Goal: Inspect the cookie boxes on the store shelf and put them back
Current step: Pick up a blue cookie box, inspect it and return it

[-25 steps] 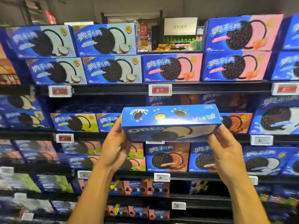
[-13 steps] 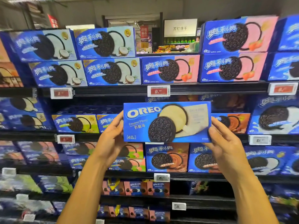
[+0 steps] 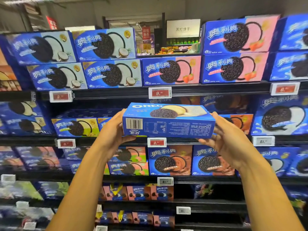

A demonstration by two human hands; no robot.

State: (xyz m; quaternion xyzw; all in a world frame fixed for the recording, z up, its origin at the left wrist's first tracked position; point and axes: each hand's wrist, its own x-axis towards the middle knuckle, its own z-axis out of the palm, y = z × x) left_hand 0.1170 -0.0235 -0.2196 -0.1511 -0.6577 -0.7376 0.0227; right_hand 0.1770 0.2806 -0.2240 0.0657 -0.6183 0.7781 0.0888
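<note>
1. Cardboard, blue and oblong, forms the Oreo cookie box [image 3: 168, 120], which is held in the air in front of the black shelf [image 3: 216, 140], level with its middle tier; the long axis runs left to right, and the barcode side is turned toward the camera with the front face tipped upward.
2. Each short end is gripped: the left hand [image 3: 115, 130] is curled round the left end, the right hand [image 3: 228, 139] round the right end, thumbs under the lower edge.
3. A dark gap on the middle tier lies directly behind the box; neither hand is judged nearer to it.
4. Fingertips behind the box are hidden; the small print cannot be read, and the frame edges are blurred.
</note>
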